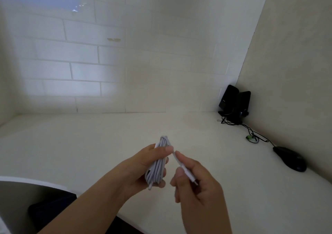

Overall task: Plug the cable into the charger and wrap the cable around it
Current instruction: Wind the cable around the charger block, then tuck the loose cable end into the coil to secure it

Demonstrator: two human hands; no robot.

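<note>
Left hand (143, 163) clamped around a white bundle, cable (158, 162) already looped lengthwise many times over what's presumably the charger, though the charger body itself mostly hidden under the wraps and fingers. Bundle held upright, a bit tilted, up off the worktop (89, 144) near the middle of the view, roughly 6 o'clock from the back wall's centre. Right hand (195, 183) pinched shut on the loose tail of the cable, plug end poking out between thumb and fingers, tail running up toward 11 o'clock to meet the bundle right at the left thumb tip.

Plenty of bare worktop out at 9 and 12 o'clock, nothing there until the tiled wall. Curved front edge of the worktop dipping in at 7 o'clock, dark gap under it. Tighter over at 2 to 3 o'clock: black speakers (233, 102) tucked in the corner, thin black wires (251, 131) trailing out, then a black mouse (289, 158) near the side wall. Both well apart from the hands.
</note>
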